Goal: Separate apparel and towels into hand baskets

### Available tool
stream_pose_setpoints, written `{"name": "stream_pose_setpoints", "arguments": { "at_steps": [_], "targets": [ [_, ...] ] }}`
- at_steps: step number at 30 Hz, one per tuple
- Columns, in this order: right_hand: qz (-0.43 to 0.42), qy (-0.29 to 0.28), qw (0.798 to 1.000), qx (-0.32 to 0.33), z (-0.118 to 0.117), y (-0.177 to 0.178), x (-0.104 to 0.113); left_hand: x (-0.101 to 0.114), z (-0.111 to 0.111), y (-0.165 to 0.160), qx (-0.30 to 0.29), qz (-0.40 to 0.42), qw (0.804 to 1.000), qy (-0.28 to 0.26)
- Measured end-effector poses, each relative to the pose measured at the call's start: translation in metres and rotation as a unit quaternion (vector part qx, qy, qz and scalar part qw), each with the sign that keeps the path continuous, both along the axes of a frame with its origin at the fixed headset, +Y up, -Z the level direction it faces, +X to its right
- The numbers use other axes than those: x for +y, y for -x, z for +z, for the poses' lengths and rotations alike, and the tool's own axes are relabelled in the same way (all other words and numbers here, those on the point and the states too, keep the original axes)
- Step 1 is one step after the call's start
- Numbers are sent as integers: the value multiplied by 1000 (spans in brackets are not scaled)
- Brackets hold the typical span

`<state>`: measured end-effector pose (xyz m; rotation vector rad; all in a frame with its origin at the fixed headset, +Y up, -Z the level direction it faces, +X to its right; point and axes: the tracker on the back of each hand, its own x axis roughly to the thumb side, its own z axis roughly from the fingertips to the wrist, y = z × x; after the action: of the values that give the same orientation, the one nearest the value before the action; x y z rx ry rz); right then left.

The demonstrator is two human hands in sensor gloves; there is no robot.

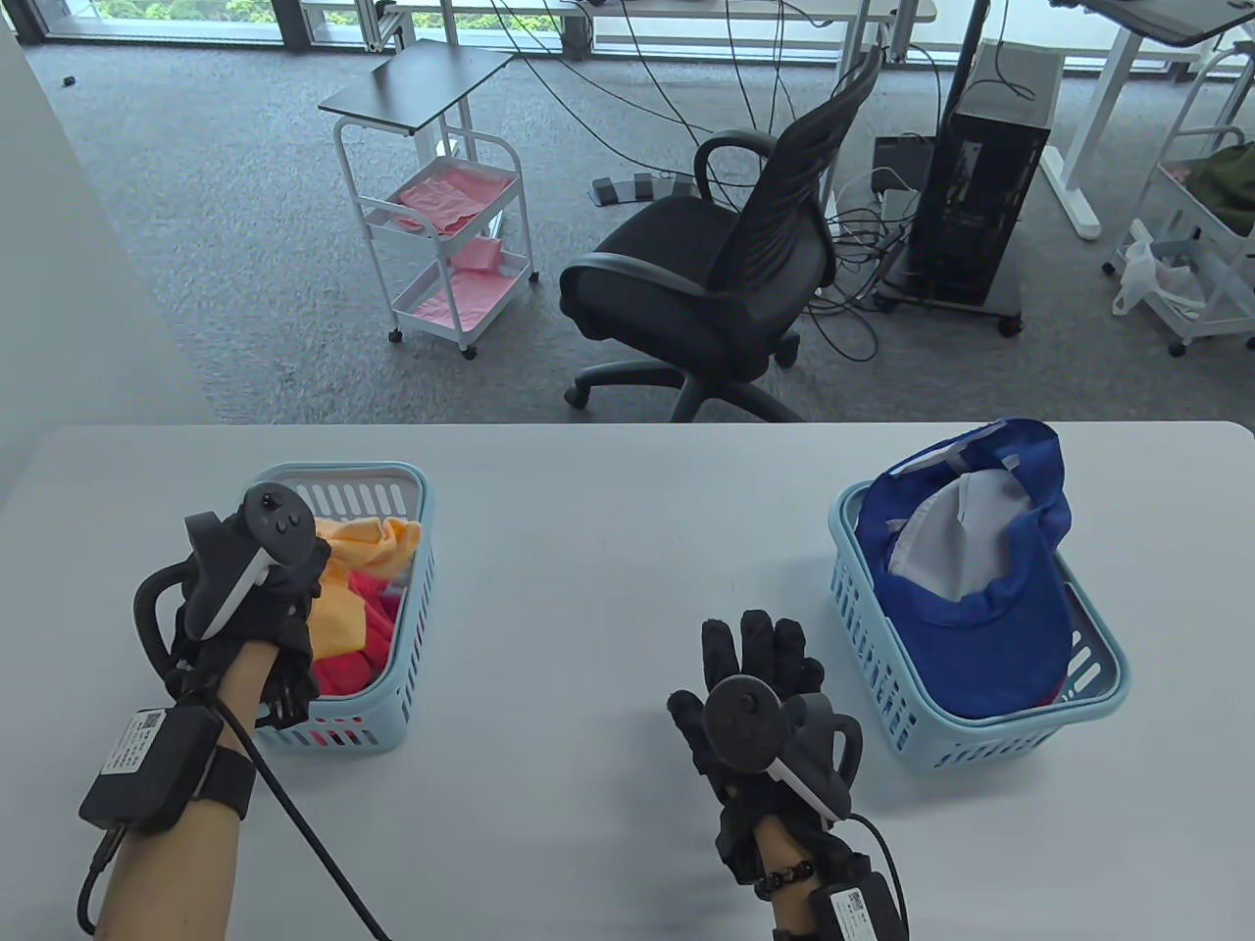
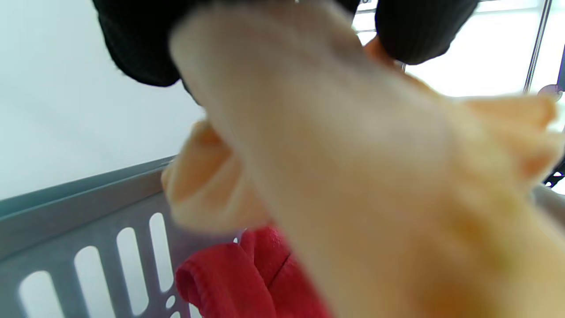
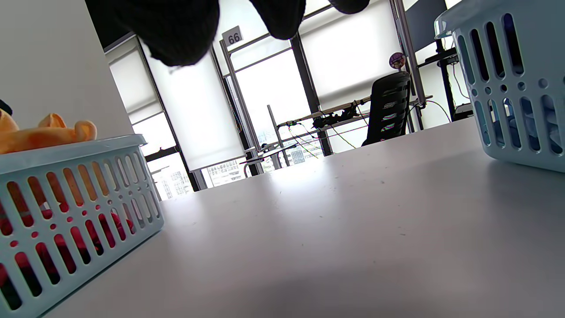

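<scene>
The left hand (image 1: pixel 257 595) is pinching the orange towel (image 1: pixel 368 549) over the left basket (image 1: pixel 417 598) — gloved fingers (image 2: pixel 132 48) are closing on a fold of it, above a red cloth (image 2: pixel 247 274) already lying inside. The right hand (image 1: pixel 760 701) is resting flat on the table (image 1: pixel 588 549), fingers spread, holding nothing. The blue cap (image 1: pixel 971 578) is sitting in the right basket (image 1: pixel 990 740). The towel looks soft and light (likely to droop) — best gathered at a bunched fold rather than an edge

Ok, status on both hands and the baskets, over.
Left hand holds orange towel over left basket. Right hand open, flat on table. Blue cap in right basket. Nothing blocking.
</scene>
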<state>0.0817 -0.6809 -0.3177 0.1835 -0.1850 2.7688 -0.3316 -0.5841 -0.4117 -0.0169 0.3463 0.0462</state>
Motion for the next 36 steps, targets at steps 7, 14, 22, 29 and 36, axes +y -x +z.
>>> {"name": "stream_pose_setpoints", "arguments": {
  "at_steps": [7, 14, 22, 29, 36],
  "targets": [
    [1, 1, 1000, 0, 0, 0, 0, 5, 3, -6, -15, 4, 1000, -9],
    [6, 5, 1000, 3, 0, 2, -1, 15, 21, -32, -72, -4, 996, -52],
    [16, 13, 1000, 12, -1, 5, -2, -5, 68, -91, -183, -14, 975, -124],
    [13, 16, 1000, 20, -1, 6, -2, -58, 106, -141, -270, -61, 952, -129],
    [10, -2, 1000, 17, 3, 6, 1, -83, 117, -155, -308, -81, 942, -108]
  ]
}}
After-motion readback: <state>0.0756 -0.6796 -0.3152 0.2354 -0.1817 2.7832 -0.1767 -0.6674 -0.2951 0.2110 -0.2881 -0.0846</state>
